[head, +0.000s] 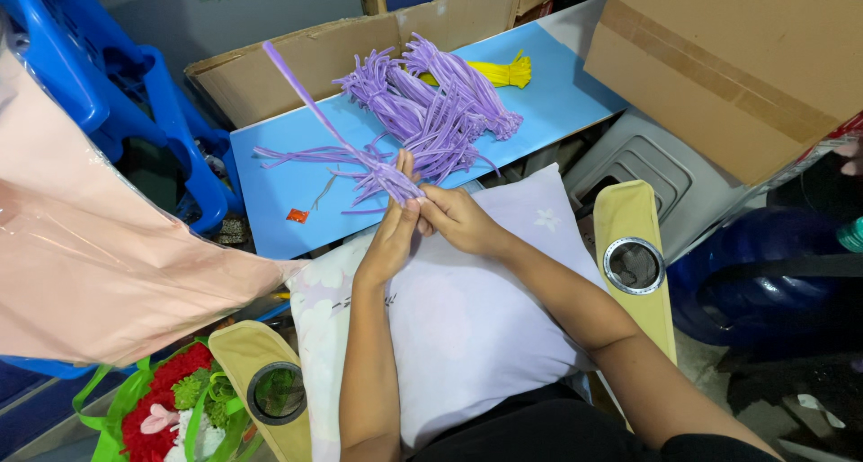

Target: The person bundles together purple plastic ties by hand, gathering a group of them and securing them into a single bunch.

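At the blue board's near edge, left hand (393, 237) and right hand (457, 217) both pinch shut on a purple pipe-cleaner bundle (382, 176). Looks mid-twist; next needs a firm grip while binding the stems.

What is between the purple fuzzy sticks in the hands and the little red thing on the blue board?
In the head view, only bare blue board lies between the held purple bunch and the small red piece, apart from a few loose purple ends.

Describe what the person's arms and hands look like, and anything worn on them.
Both forearms are bare to past the elbow, with no sleeves in view. The left hand and right hand wear no gloves; no rings, watch or bracelets show.
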